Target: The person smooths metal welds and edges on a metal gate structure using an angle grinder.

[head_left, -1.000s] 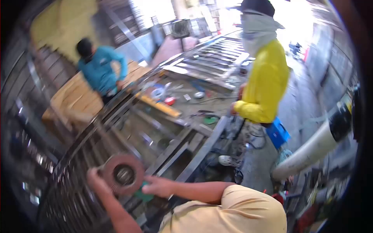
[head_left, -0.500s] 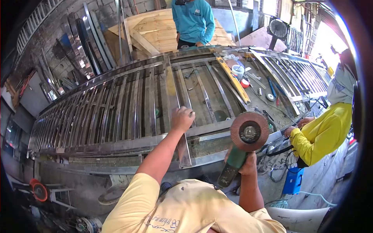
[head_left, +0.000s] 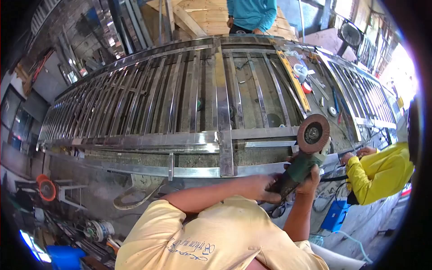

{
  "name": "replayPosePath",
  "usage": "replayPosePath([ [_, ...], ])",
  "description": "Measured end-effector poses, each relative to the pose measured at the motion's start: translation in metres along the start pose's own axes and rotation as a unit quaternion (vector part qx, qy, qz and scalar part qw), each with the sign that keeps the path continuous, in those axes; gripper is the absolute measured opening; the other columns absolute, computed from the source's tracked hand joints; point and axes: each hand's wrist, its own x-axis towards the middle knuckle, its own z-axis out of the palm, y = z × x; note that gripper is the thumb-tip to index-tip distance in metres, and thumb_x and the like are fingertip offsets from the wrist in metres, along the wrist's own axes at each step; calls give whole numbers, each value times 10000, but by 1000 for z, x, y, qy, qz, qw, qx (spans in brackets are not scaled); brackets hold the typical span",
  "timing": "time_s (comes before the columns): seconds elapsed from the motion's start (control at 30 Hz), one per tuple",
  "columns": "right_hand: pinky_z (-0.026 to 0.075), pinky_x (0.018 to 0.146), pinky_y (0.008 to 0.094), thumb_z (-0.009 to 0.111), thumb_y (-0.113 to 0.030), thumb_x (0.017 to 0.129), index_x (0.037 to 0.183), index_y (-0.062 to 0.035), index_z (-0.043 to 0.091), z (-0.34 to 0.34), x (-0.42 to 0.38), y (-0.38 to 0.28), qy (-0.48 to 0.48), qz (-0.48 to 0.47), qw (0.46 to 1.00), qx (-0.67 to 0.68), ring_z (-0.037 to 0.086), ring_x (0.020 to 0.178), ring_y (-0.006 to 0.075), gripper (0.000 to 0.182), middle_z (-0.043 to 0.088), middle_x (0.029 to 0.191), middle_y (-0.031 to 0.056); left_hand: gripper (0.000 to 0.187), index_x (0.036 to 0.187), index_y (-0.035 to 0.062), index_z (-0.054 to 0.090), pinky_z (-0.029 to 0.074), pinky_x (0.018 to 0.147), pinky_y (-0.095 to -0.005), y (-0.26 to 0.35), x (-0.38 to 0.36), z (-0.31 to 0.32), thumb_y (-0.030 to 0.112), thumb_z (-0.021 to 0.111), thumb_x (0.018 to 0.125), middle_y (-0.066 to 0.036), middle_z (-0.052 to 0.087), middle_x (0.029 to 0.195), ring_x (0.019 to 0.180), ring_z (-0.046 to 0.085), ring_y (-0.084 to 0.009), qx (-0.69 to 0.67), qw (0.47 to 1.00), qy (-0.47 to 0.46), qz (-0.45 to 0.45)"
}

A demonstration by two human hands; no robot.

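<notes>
An angle grinder (head_left: 298, 170) with a dark green body is held in front of my chest, its brown flap disc (head_left: 306, 143) facing up towards me. My right hand (head_left: 309, 181) grips the body from the right, below the grinder's head. From the left, my left hand (head_left: 262, 188) is closed around the rear end of the body; some of its fingers are hidden. Beyond the grinder lies a large frame of shiny metal bars (head_left: 224, 155), with the disc above its near edge.
A yellow spirit level (head_left: 293, 81), a white tub (head_left: 300, 70) and small tools lie on the bench. At right a person in a yellow sleeve (head_left: 382, 173) works near a blue box (head_left: 336, 215). Another person in a blue shirt (head_left: 253, 15) stands across the frame.
My left hand has left the metal bar and come back to the grinder's rear end. The grinder has shifted right and up in view. The camera view has tilted downward.
</notes>
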Motion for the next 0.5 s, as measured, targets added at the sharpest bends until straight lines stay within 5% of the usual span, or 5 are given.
replayPosePath([
  [0.1,591,762,418,712,-445,842,1267,75,514,0,17,11,-30,34,998,-36,686,920,323,701,655,1057,202,941,1437,16,363,495,887,-404,0,2,8,597,748,805,-166,656,1097,1037,644,-289,18,997,47,-59],
  [0.23,592,698,378,717,-442,854,1215,49,544,35,32,19,-15,26,986,-162,691,810,264,634,664,996,173,933,1420,23,374,469,952,-393,-61,21,21,539,808,775,-118,614,1181,1099,574,-220,-71,982,149,96],
  [0.37,592,620,344,743,-430,837,1183,20,541,53,52,29,-33,23,969,-243,686,734,220,602,644,935,122,850,1415,35,408,429,1023,-370,-54,9,6,515,777,817,-133,579,1252,1172,532,-207,-149,984,99,8],
  [0.5,596,653,353,805,-397,795,1282,3,464,49,67,33,-74,58,955,-280,683,768,224,716,621,997,120,787,1429,39,419,465,997,-352,-68,22,9,547,691,892,-128,577,1249,1154,557,-222,-149,981,98,82],
])
